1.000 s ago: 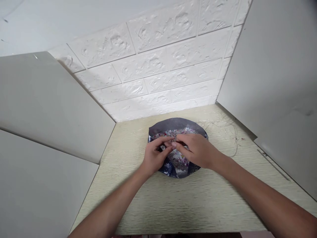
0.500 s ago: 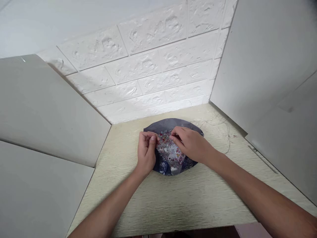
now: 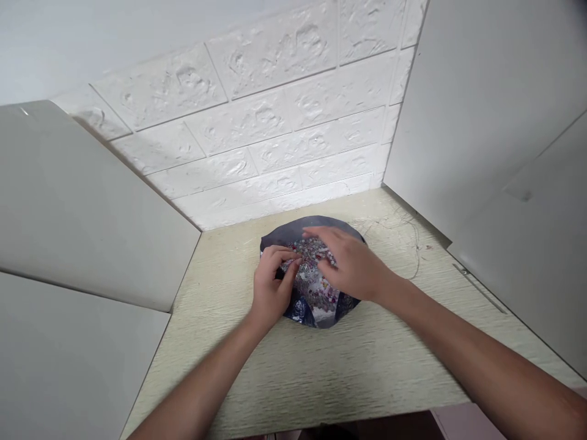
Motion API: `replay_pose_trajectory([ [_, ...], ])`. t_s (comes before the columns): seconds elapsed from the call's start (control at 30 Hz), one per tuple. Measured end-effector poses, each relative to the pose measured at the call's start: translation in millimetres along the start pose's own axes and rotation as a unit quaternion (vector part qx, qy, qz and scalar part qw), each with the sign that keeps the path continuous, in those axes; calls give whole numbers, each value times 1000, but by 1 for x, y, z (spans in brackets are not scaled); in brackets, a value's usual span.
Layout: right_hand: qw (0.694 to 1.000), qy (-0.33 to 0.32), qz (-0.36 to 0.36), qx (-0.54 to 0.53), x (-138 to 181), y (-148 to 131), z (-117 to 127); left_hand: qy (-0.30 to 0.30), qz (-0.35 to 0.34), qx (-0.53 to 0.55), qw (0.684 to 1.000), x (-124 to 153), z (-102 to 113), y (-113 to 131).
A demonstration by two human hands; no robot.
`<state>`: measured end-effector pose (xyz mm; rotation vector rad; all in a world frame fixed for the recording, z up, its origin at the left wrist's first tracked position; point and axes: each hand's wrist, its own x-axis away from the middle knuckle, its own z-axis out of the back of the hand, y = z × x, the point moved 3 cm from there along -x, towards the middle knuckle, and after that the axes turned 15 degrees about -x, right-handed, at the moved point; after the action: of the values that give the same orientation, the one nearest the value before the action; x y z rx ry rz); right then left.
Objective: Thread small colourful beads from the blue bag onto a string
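A dark, glossy foil pouch (image 3: pixel 312 225) lies flat on the table with its mouth spread wide. It holds a heap of small sparkling beads (image 3: pixel 309 275) in silver, red and pink. My left hand (image 3: pixel 273 284) curls over the pouch's left rim, with the thumb and fingers pinching the foil beside the beads. My right hand (image 3: pixel 348 266) hovers low over the heap with its fingers apart and its fingertips near the far side. Part of the pouch and beads is hidden beneath both hands.
The pale wood-grain table (image 3: pixel 293 373) is bounded by a white embossed brick panel (image 3: pixel 275 122) at the back and grey boards (image 3: pixel 82 208) (image 3: pixel 495 122) at the sides. Thin tangled threads (image 3: pixel 403 226) lie right of the pouch, near a metal strip (image 3: pixel 477 287).
My right hand has lifted and spread its fingers over the beads, shifting toward the pouch's far side. My left hand has curled further over the left rim. The view has drifted slightly.
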<state>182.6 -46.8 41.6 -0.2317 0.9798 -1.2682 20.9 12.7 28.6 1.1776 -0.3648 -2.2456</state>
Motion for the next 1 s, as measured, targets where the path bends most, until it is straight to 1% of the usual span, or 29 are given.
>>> replay_pose_trajectory([
  [0.07, 993, -75, 26, -88, 2, -7, -5, -10, -29, -48, 998, 0, -1, 0],
  [0.1, 988, -105, 26, -114, 2, -8, -7, -10, -43, -67, 997, 0, -1, 0],
  [0.17, 982, -137, 13, -129, 3, -8, -12, -9, -64, -102, 993, 0, -2, 1],
  [0.23, 985, -133, -3, -111, 1, -5, -14, -15, -78, -136, 987, 0, -4, 1],
  [0.37, 993, -108, -52, 4, -2, 3, -12, -85, -108, -204, 969, 2, -11, -2],
  [0.43, 989, -116, -73, 50, -1, 4, -11, -99, -103, -228, 963, 3, -11, -4],
  [0.5, 986, -135, -77, 57, 0, 3, -11, -86, -93, -234, 964, 3, -10, -5],
  [0.6, 984, -157, -64, 51, 2, 0, -12, -71, -96, -207, 971, 3, -9, -4],
  [0.83, 982, -167, -50, 69, 2, -1, -14, -67, -120, -147, 980, 3, -9, 0],
  [0.93, 981, -174, -33, 84, 2, -2, -14, -66, -123, -150, 979, 3, -8, 1],
  [1.0, 982, -168, -28, 79, 2, -3, -13, -60, -124, -181, 974, 2, -7, 2],
])
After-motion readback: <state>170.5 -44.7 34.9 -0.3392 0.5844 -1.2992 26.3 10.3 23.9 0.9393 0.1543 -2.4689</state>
